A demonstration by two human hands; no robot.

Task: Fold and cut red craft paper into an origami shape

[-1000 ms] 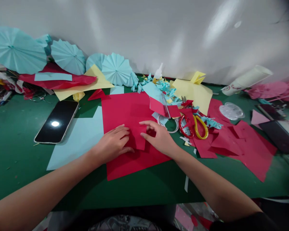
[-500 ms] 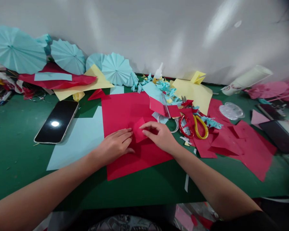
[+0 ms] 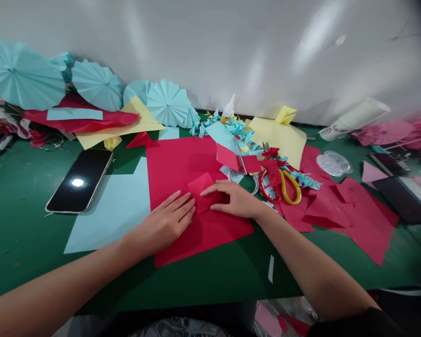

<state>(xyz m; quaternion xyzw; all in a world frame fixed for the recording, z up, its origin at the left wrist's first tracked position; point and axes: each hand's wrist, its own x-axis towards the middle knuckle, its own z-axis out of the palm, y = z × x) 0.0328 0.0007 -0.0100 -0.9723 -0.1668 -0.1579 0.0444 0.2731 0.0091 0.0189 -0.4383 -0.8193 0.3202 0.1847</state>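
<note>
A small folded piece of red paper (image 3: 202, 185) lies on a large red sheet (image 3: 175, 159) in front of me. My left hand (image 3: 170, 217) rests flat, its fingertips on the left edge of the folded piece. From the other side, my right hand (image 3: 231, 199) touches the folded piece with its index finger, thumb held apart below. Under the red sheet's left side is a light blue sheet (image 3: 108, 206). To the right of my right hand lie scissors with one red and one yellow handle loop (image 3: 290, 187), among red scraps.
A phone (image 3: 80, 181) lies on the green table at left. Pleated blue paper rosettes (image 3: 168, 103) lean against the wall. Blue scraps, a white-tipped glue bottle (image 3: 228, 107) and a yellow sheet (image 3: 277, 135) sit behind. Red paper (image 3: 368, 220) and a dark device (image 3: 407, 199) are right.
My right thumb has come away from the index finger, and that finger now presses on the folded red paper. My left hand lies flatter over its edge. The view has shifted slightly.
</note>
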